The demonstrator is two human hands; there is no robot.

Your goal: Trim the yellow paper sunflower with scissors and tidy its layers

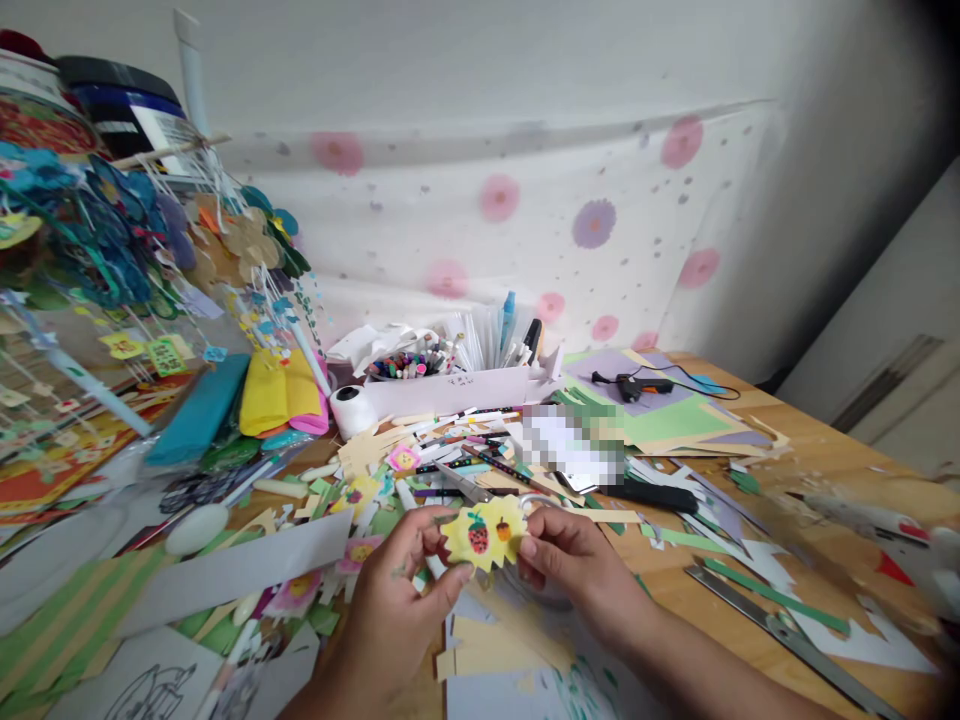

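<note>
Between my two hands is a small yellow paper cutout (491,558) with a zigzag edge, a red strawberry and a smaller orange fruit drawn on it. My left hand (405,590) pinches its left end between thumb and fingers. At the right end, the thumb and fingers of my right hand (574,560) are closed on it too. The cutout is raised above the littered table, its drawn side facing me. Just behind it lies a pair of scissors (465,482), partly hidden. Tan paper pieces (502,645) lie below my hands.
A white box of markers and pens (457,390) stands at the back. A glue gun (641,386) rests on coloured sheets at the right rear. A metal ruler-like tool (780,630) lies at right. Paper ornaments (135,230) hang at left. Paper scraps cover much of the wooden table (825,460).
</note>
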